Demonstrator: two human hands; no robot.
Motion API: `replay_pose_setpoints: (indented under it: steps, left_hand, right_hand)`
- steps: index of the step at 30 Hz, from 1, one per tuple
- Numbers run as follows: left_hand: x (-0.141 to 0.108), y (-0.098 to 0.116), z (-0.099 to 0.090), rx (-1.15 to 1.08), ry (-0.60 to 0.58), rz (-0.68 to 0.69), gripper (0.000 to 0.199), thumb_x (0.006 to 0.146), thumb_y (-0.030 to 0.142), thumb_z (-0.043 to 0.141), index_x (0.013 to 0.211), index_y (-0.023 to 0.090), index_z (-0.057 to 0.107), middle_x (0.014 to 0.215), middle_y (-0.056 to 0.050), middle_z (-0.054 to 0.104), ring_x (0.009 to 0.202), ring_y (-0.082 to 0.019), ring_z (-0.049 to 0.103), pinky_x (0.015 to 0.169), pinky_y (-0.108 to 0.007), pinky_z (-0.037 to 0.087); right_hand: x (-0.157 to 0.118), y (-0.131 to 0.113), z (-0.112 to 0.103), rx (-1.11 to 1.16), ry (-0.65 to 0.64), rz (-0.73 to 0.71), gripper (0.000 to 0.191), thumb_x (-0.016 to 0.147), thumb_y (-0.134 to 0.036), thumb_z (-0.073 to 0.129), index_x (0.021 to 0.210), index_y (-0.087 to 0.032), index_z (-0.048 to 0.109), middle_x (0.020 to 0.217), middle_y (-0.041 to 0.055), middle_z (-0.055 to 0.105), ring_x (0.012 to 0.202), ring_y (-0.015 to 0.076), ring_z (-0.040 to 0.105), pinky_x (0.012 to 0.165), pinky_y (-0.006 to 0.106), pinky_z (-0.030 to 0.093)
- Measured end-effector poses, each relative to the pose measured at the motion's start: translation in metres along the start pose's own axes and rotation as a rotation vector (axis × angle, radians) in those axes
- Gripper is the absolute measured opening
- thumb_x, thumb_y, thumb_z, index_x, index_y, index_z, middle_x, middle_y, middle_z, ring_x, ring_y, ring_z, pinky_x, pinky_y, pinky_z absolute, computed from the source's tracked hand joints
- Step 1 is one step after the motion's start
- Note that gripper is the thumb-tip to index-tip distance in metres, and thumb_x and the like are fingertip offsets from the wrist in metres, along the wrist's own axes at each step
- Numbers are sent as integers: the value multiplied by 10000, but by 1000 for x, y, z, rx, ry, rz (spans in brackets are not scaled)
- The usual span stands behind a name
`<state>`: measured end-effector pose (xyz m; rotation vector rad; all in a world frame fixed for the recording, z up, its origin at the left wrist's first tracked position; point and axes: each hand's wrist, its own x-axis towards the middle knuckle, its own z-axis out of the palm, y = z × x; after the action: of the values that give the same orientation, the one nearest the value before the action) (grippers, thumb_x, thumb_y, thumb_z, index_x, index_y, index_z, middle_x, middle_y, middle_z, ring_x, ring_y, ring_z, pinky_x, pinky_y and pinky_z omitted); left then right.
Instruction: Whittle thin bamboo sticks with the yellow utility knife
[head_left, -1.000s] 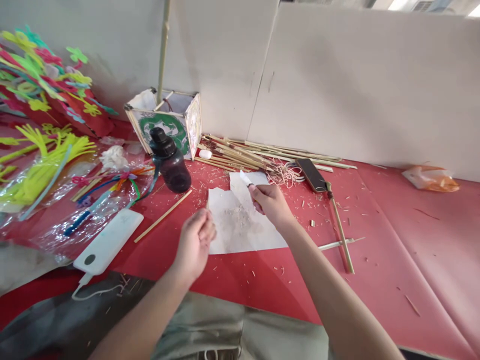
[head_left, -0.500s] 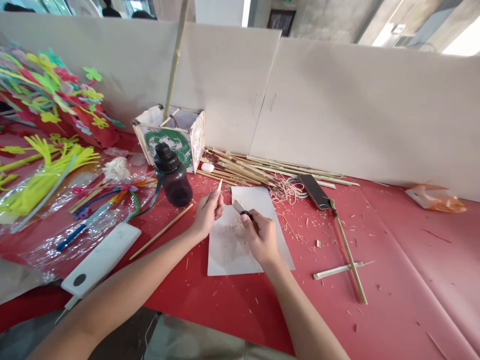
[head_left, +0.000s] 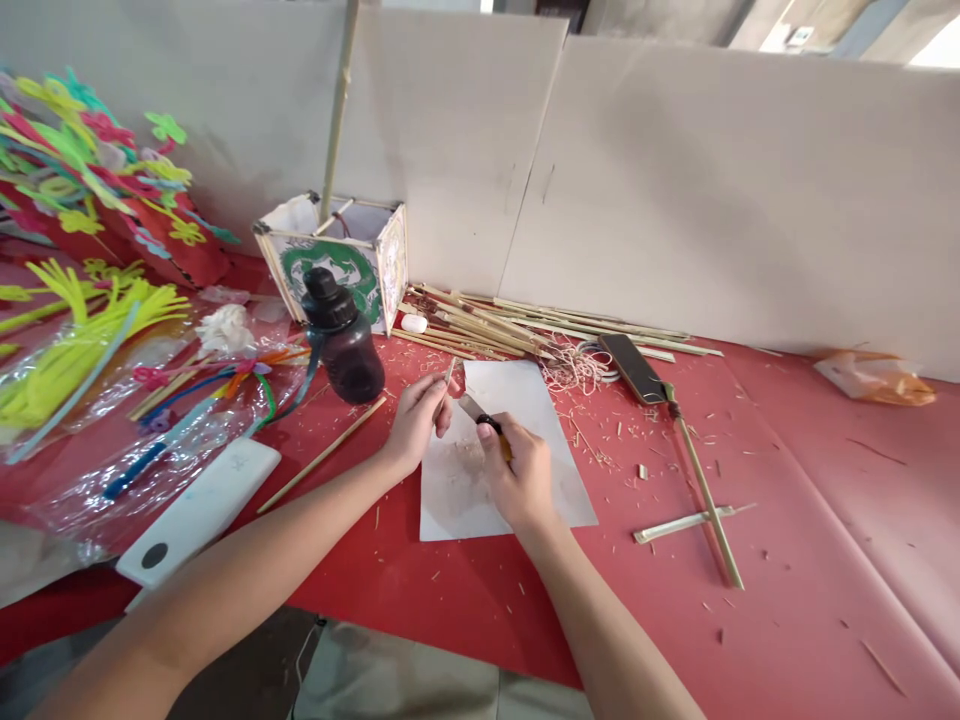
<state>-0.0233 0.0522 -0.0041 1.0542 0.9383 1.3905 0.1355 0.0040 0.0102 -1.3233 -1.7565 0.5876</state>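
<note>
Between the fingers of my left hand (head_left: pixel 418 418) a thin bamboo strip (head_left: pixel 450 371) is pinched, its pale tip pointing up and away. My right hand (head_left: pixel 519 462) is closed round the handle of a knife (head_left: pixel 472 406), whose short blade points toward the left hand, close to the strip. Whether the blade touches the strip I cannot tell. Below both hands lies a white sheet of paper (head_left: pixel 450 505) with fine shavings on it. To the left of my left hand, a bamboo stick (head_left: pixel 322 456) rests on the red table.
A dark bottle (head_left: pixel 346 350) stands before a paper-sided lantern frame (head_left: pixel 330 265). Bamboo strips (head_left: pixel 480 328) and tangled string (head_left: pixel 576 368) lie by the white partition (head_left: pixel 675 200). A phone (head_left: pixel 634 368), crossed sticks (head_left: pixel 705 500), a white device (head_left: pixel 199 510) and yellow pipe cleaners (head_left: pixel 90 345) are around.
The strip's tip has turned a little to the right, and the knife blade is nearer to it. The whole view has tilted slightly downward.
</note>
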Motion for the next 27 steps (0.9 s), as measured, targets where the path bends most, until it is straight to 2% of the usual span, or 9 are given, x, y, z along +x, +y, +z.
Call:
replay_pose_setpoints:
  steps: [4, 8, 11, 13, 16, 20, 23, 27]
  left_hand:
    - [-1, 0, 0, 108, -42, 53, 226, 964, 394, 515, 858, 199, 560, 526, 65, 447, 463, -95, 408, 468, -225, 295]
    - [-5, 5, -1, 421, -17, 202, 242, 988, 395, 493, 874, 197, 572, 646, 41, 472, 580, -102, 445, 550, -237, 318]
    - [-7, 9, -3, 728, -39, 341, 179, 995, 321, 481, 912, 198, 580, 732, 14, 566, 659, -123, 512, 628, -255, 355]
    - [-7, 11, -5, 827, -39, 401, 143, 995, 265, 462, 929, 198, 570, 771, 0, 599, 693, -136, 541, 658, -264, 370]
    - [-6, 10, -6, 828, -2, 405, 133, 997, 230, 430, 920, 201, 535, 760, -3, 588, 669, -138, 535, 625, -264, 357]
    - [-7, 4, -5, 772, 7, 362, 166, 997, 242, 438, 842, 206, 488, 676, 18, 519, 590, -129, 482, 560, -267, 297]
    - [-8, 0, -5, 687, 6, 341, 198, 1006, 253, 430, 819, 205, 475, 660, 24, 495, 578, -122, 454, 548, -272, 266]
    - [-7, -2, -6, 607, 48, 320, 204, 999, 235, 433, 807, 199, 490, 646, 31, 474, 566, -112, 434, 538, -272, 247]
  right_hand:
    - [1, -1, 0, -27, 14, 14, 292, 1021, -403, 428, 949, -192, 617, 689, 7, 601, 573, 144, 502, 580, 250, 321]
    - [2, -2, 0, -62, -22, 51, 265, 1014, -374, 416, 1058, -194, 605, 692, 3, 615, 554, 152, 515, 576, 256, 318]
    - [2, -4, 1, -65, -54, 64, 246, 1006, -370, 424, 1017, -203, 604, 661, -10, 588, 547, 148, 499, 570, 256, 305]
    - [5, -7, 1, -68, -73, 74, 244, 1004, -373, 426, 946, -208, 596, 644, -15, 567, 538, 142, 472, 561, 258, 288]
    - [17, -17, -5, -144, -122, 102, 232, 990, -358, 442, 854, -217, 566, 606, -22, 530, 508, 133, 413, 541, 269, 243]
    - [48, -42, -16, -305, -261, 111, 262, 954, -307, 487, 708, -217, 504, 587, -12, 521, 517, 132, 392, 537, 285, 207]
    - [70, -57, -19, -286, -364, 88, 301, 946, -278, 485, 653, -207, 491, 611, 4, 563, 536, 129, 433, 540, 287, 225]
    - [84, -58, -15, -218, -473, 89, 305, 942, -273, 469, 648, -203, 507, 593, 4, 574, 514, 120, 445, 528, 289, 242]
